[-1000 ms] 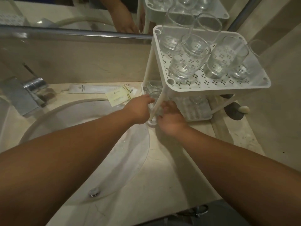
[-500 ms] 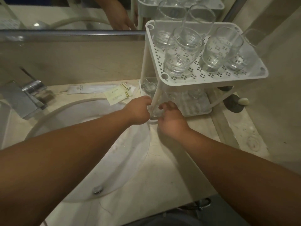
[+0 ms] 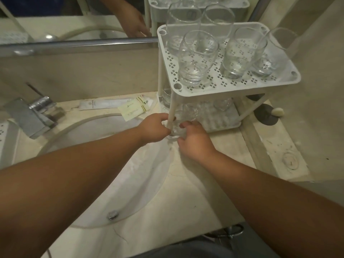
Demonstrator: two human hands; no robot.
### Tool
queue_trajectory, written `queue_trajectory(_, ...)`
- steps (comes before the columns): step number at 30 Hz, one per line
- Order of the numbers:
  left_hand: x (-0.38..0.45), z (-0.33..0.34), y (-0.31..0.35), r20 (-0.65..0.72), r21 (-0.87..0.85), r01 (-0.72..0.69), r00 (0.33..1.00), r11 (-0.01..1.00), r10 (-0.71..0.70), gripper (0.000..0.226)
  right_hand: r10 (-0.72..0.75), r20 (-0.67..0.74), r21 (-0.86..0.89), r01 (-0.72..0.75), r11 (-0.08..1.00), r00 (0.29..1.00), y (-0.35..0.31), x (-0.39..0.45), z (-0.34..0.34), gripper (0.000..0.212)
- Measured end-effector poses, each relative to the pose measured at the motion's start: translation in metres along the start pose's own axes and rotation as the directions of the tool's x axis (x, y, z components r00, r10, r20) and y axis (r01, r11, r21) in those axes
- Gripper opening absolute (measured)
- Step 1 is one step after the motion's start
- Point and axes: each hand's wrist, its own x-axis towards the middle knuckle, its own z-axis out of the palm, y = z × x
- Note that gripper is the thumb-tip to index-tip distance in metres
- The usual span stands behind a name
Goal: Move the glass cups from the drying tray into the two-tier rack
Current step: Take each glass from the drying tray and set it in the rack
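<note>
A white two-tier rack (image 3: 230,88) stands on the counter at the right. Its upper tier holds several clear glass cups, such as the nearest one (image 3: 197,58). More cups stand on the lower tier, one of them (image 3: 189,112) just behind my hands. Both hands meet at the lower tier's front-left corner, beside the rack's front leg (image 3: 172,107). My left hand (image 3: 153,128) and my right hand (image 3: 194,141) curl their fingers round one small glass cup (image 3: 176,129) between them, partly hidden by the leg and my fingers.
A glass sink basin (image 3: 115,174) lies below my left arm, with a chrome faucet (image 3: 31,116) at the far left. Paper packets (image 3: 134,108) lie behind the basin. A mirror runs along the back wall. A dark round disc (image 3: 265,116) sits right of the rack.
My hands have stayed at the lower tier's front-left corner, drawn slightly closer around the cup. The view has tilted a little; the rack's cups have not moved.
</note>
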Motion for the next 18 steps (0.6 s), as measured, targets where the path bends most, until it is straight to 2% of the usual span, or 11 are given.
queue_trajectory(3,-0.003,0.003,0.004,-0.01,-0.061,0.023,1.0,0.998,-0.024,0.049,-0.005,-0.024,-0.023,0.004,1.0,1.0,0.004,-0.002,-0.005,0.042)
queue_trajectory(9,-0.007,0.01,0.013,-0.084,-0.146,0.052,0.994,0.988,-0.065,0.043,0.075,-0.199,-0.024,-0.081,0.996,0.977,0.017,0.019,-0.019,0.052)
queue_trajectory(12,-0.01,0.017,0.017,-0.134,-0.179,0.072,0.986,0.981,-0.097,0.049,0.101,-0.151,-0.058,-0.111,0.992,0.983,0.026,0.042,-0.027,0.065)
queue_trajectory(16,-0.012,0.025,0.023,-0.11,-0.173,0.166,0.976,0.971,-0.187,0.03,0.048,-0.07,-0.141,-0.058,0.988,0.996,0.029,0.064,-0.039,0.07)
queue_trajectory(18,-0.011,0.03,0.025,-0.113,-0.216,0.198,0.967,0.956,-0.226,0.03,-0.004,-0.06,-0.143,-0.005,0.99,0.998,0.031,0.07,-0.039,0.07)
